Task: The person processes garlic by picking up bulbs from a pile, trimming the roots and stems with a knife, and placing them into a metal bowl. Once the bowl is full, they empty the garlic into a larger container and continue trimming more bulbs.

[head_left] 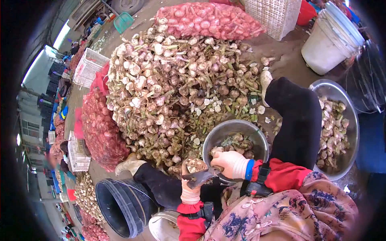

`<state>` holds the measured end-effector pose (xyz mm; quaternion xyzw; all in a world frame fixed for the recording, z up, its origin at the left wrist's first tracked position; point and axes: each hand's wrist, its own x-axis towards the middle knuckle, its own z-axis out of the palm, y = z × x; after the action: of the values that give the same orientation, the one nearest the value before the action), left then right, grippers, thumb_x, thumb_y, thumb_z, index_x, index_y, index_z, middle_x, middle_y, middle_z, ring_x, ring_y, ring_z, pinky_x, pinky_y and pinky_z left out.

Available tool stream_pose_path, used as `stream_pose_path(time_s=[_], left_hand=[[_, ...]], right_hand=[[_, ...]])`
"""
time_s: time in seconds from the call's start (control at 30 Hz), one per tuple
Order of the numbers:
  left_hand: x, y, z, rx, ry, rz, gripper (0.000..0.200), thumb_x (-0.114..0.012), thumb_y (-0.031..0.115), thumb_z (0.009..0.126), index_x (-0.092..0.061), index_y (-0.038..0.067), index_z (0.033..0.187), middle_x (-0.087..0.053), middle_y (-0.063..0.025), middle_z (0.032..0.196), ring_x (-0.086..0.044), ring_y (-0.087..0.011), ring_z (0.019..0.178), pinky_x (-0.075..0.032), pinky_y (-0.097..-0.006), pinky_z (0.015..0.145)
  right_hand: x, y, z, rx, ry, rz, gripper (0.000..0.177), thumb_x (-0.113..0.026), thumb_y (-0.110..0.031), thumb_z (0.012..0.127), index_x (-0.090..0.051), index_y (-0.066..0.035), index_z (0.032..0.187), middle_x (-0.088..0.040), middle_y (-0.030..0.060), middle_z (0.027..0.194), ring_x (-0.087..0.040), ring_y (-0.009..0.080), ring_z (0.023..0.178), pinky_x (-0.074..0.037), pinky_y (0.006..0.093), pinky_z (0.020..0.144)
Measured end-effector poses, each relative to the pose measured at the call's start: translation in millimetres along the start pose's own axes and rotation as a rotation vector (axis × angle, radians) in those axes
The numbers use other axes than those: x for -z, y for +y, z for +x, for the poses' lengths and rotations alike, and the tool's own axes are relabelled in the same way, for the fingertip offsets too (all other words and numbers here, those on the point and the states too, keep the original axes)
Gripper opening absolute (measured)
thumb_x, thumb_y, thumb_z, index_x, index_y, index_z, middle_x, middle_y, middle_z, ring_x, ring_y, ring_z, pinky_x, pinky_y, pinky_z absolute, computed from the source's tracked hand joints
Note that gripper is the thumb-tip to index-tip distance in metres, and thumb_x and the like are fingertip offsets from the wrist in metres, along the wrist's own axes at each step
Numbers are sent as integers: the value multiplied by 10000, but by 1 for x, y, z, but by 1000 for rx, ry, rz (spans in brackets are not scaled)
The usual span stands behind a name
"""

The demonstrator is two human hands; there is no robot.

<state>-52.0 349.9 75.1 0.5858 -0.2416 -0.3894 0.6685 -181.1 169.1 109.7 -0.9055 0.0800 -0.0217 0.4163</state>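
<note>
My left hand (189, 190), in a pale glove, is closed round a garlic bulb (196, 165) that faces up with its pale side. Just right of it my right hand (232, 163), also gloved, grips a cutting tool (198, 177) with a dark, broad metal blade. The blade lies across the left hand, right by the bulb; its handle is mostly hidden in the right fingers. Beyond the right hand stands a metal bowl (209, 136) with several trimmed bulbs in it. A large heap of garlic with stems (161, 92) spreads in front of both hands.
Red mesh sacks of garlic (209, 20) border the heap. At the right are a wide metal basin (352, 120) of garlic and a white bucket (329, 44); a black bucket (120, 205) stands at lower left. White crates (90, 68) line the left side.
</note>
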Motion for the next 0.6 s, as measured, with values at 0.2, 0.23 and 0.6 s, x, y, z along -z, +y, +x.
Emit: stream_pose_path(time_s=[0.2,0.23,0.6], left_hand=[[-39,39,-9,-18,14,-430,578,-702,153,792,-367,52,1252,-605,-107,1003,-618,-204,888,-539,-322,749],[-39,32,-10,-15,12,-432,578,-702,153,792,-367,52,1252,-605,-107,1003,-618,-204,888,-539,-322,749],[-80,76,-20,-246,155,-62,859,-838,121,587,-323,136,1274,-549,-59,1060,-564,-171,899,-491,-297,759]], right_hand=[[-12,7,5,43,-74,-88,284,-629,-77,633,-599,-76,915,-549,160,936,-591,363,876,-489,448,723],[-11,9,6,46,-69,-101,289,-634,-77,621,-595,-68,907,-545,166,951,-587,364,889,-489,447,729],[-66,159,9,-888,185,1274,217,-619,-68,758,-653,-27,968,-672,156,884,-660,278,811,-529,365,696]])
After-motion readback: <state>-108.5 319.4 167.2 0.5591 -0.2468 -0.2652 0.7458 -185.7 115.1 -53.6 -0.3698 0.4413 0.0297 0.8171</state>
